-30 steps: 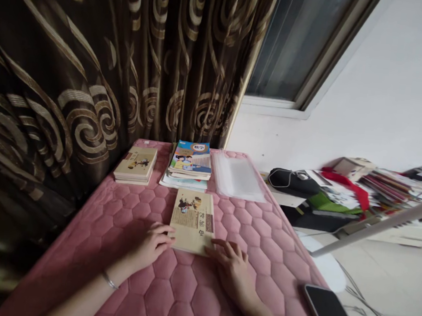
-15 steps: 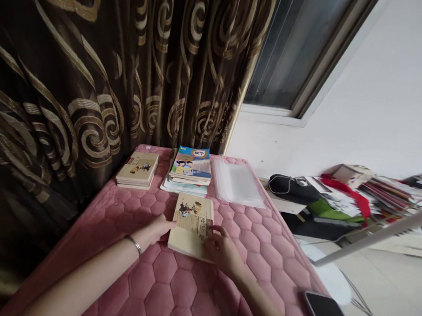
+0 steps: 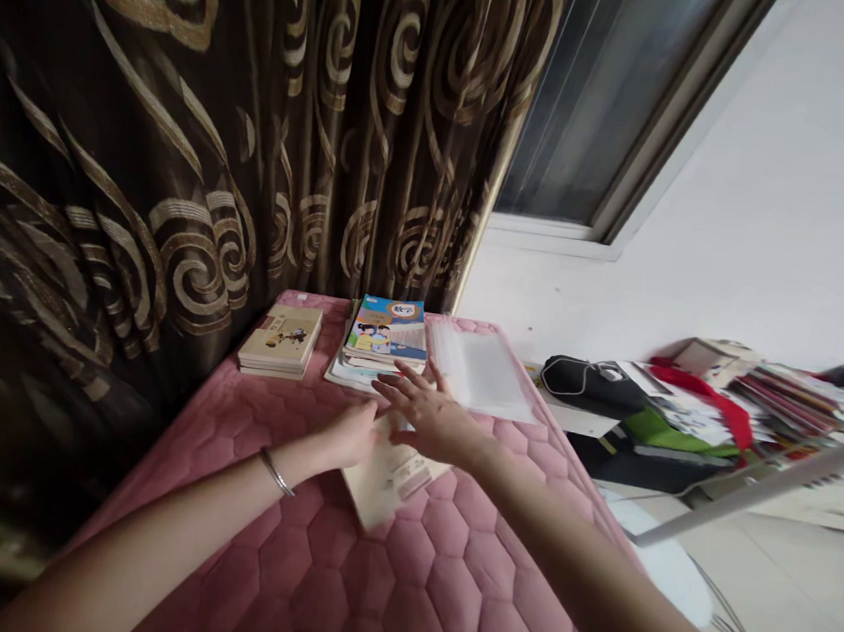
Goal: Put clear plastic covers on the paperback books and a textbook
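A cream-covered book [image 3: 383, 483] is turned askew and blurred by motion over the pink quilted surface. My left hand [image 3: 355, 434], with a silver bracelet at the wrist, is closed on its upper left part. Over the book's upper part reaches my right hand [image 3: 431, 415], fingers spread, hiding that part of the cover; whether it touches the book I cannot tell. Just beyond the hands lies a stack of books topped by a blue mathematics textbook [image 3: 391, 328]. Left of it sits a stack of cream books [image 3: 282, 340]. Clear plastic book covers [image 3: 488, 371] lie to the right.
The pink quilted pad [image 3: 437, 599] ends at a patterned brown curtain [image 3: 321, 124] on the left and back. Beyond its right edge are a black pouch [image 3: 585, 381], papers with a red strap [image 3: 711, 395], and a white slanted stand [image 3: 758, 487].
The book has turned and its near end has swung left. My left hand has moved up and right to its upper part. My right hand has left its right edge, moved forward and opened.
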### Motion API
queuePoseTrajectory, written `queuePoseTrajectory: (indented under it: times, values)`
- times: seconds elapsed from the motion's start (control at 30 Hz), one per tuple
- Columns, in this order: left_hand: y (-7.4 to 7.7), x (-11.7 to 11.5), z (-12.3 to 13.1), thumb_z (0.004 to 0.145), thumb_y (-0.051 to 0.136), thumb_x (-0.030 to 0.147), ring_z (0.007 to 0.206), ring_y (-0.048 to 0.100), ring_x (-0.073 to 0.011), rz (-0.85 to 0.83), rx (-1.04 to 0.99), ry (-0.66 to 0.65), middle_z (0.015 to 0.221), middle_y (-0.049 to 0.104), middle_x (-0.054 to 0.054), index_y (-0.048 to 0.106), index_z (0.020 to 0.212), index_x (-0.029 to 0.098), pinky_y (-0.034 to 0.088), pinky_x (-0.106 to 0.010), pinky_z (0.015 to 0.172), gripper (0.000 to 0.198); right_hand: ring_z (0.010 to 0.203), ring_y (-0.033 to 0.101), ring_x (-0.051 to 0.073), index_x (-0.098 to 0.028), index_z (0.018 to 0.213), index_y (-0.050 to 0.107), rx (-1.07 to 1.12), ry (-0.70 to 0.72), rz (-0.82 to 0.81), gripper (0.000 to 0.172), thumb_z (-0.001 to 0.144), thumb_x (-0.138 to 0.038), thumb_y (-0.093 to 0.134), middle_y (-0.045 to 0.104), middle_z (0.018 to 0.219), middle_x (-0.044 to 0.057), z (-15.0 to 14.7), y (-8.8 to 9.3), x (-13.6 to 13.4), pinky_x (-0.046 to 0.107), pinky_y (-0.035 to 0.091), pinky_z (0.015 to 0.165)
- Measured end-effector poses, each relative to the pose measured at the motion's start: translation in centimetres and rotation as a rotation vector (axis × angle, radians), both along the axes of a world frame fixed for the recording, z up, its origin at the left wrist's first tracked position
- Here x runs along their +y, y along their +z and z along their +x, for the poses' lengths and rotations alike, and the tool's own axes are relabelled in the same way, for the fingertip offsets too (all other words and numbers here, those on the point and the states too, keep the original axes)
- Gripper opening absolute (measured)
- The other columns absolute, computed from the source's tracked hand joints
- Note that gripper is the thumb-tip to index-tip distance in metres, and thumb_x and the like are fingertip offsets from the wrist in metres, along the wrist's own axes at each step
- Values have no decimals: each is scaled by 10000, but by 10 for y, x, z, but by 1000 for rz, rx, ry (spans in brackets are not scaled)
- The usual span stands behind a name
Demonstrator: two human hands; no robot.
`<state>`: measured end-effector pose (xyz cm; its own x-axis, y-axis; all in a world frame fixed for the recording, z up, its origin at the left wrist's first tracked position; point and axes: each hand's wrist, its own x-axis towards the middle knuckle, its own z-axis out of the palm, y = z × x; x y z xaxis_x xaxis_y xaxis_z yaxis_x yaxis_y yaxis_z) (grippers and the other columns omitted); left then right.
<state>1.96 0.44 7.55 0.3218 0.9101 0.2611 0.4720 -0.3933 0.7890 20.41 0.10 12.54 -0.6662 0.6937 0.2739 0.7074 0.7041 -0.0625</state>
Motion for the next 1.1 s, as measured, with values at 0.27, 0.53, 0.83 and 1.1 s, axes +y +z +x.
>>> queuePoseTrajectory:
  times: [0.27,0.53,0.83,1.1]
  values:
    - [120,4,15,806,637,178,1112,561,-283,699,435,-89,978,690,-41,647,883,220,143,-572,1109,89,664,556,163,-201,881,571,633,-243,-252,250,853,-444,518,625,729,4,13,-19,-6,263,440,623]
    - [8,7,11,837,624,425,1156,549,-230,320,-465,175,1245,561,-132,429,1234,201,430,-386,995,496,943,594,215,-222,1058,544,1304,-387,-232,370,850,-523,490,641,1040,58,33,-90,-14,318,508,790]
    - [-58,4,22,715,725,461,983,640,-243,-140,-555,-6,1021,697,-107,582,1018,146,484,-353,904,460,992,605,229,-214,1079,558,1199,-407,-289,464,859,-597,416,653,1050,81,31,-120,-23,341,524,825]
    - [-57,10,12,760,689,423,1056,602,-241,-122,-560,-78,1098,677,-103,601,1052,154,433,-369,982,406,991,617,250,-167,1114,579,1220,-441,-205,551,865,-621,393,672,1039,110,22,-116,-22,351,510,878]
